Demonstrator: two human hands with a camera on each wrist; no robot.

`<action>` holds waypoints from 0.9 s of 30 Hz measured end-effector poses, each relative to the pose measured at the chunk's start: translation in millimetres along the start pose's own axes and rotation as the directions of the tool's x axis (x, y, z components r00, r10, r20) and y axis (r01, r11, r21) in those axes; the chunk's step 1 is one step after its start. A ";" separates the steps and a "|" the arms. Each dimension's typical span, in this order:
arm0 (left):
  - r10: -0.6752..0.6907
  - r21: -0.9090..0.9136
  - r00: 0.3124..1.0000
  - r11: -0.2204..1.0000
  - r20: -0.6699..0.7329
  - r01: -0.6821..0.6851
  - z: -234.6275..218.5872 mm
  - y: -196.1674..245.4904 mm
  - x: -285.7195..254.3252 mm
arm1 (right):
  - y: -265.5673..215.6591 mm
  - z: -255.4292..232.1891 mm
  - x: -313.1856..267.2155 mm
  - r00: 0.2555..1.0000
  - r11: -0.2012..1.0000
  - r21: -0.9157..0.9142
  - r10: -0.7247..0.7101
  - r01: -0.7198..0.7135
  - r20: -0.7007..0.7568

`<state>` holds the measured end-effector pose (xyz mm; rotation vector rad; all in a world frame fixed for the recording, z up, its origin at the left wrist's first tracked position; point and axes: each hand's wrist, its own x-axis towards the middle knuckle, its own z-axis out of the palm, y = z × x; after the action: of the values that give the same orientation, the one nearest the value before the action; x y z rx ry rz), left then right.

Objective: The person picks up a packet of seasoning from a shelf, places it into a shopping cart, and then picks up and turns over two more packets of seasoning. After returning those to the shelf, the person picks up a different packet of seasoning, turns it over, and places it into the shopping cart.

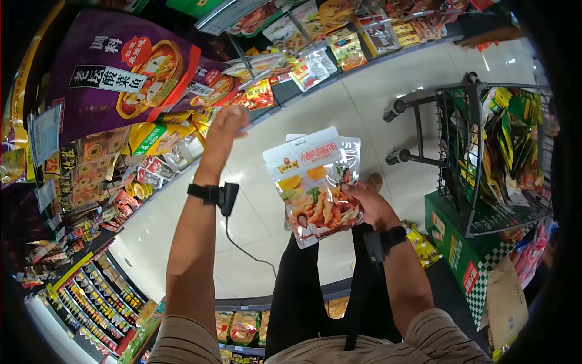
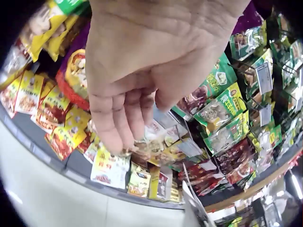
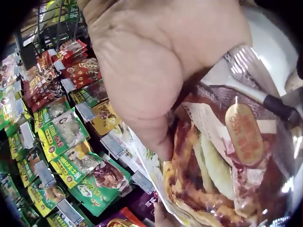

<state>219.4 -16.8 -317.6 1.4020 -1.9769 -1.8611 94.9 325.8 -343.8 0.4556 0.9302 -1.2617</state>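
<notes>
My right hand (image 1: 371, 203) grips a shiny pouch (image 1: 316, 209) printed with fried food, with another packet (image 1: 351, 153) behind it. From the right wrist view, the thumb of this hand (image 3: 142, 71) lies against the edge of the pouch (image 3: 213, 175). To the left, my left hand (image 1: 223, 136) is raised beside the shelf, holding nothing visible. Its fingers hang loosely bent in the left wrist view, where the hand (image 2: 147, 66) hides part of the shelf of packets. A white sachet (image 2: 110, 166) lies just below the fingertips.
Large purple bags (image 1: 109, 73) hang at the upper left. A cart (image 1: 479, 164) holding green and yellow packets stands at the right, above a green box (image 1: 451, 242). Shelves (image 1: 303, 91) of seasoning packets curve around the tiled floor (image 1: 254, 164).
</notes>
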 end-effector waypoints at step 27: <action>0.489 0.821 0.872 0.501 -0.008 -0.273 -2.3 19.4 153.9 | 34.7 -65.2 65.9 0.992 0.996 0.018 -0.086 0.085 0.096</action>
<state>121.6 -120.9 -378.2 1.0454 -2.8209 -0.5141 106.7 344.5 -440.2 0.3654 0.8667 -1.3573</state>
